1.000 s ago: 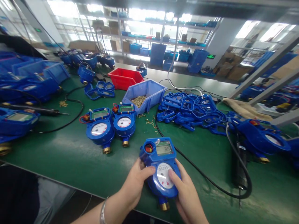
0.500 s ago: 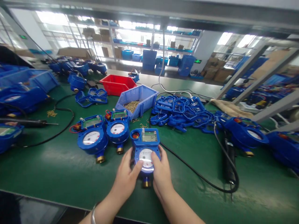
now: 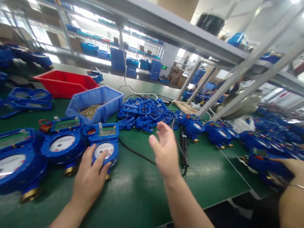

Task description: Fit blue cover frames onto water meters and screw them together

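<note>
My left hand (image 3: 91, 172) rests with bent fingers on the blue water meter (image 3: 104, 150), its fingertips over the white dial and the lower edge. This meter lies on the green table beside another meter (image 3: 63, 142) with an open top and exposed wires. My right hand (image 3: 165, 152) is raised above the table, fingers apart and holding nothing. Behind it lies a pile of blue frames (image 3: 147, 110). A black screwdriver (image 3: 184, 148) with a cable is to the right of my right hand.
A blue-violet bin (image 3: 109, 98) holds small brass screws, beside a red bin (image 3: 68, 84). At the right, another person's hand (image 3: 291, 166) holds a meter (image 3: 268, 167). More meters (image 3: 219, 133) line the table. Slanted metal posts (image 3: 237, 76) rise behind.
The view has turned right. My right hand has let go of the meter and lifted away, while my left hand stays on it. The meter now sits close beside the others. Another person's hand has appeared.
</note>
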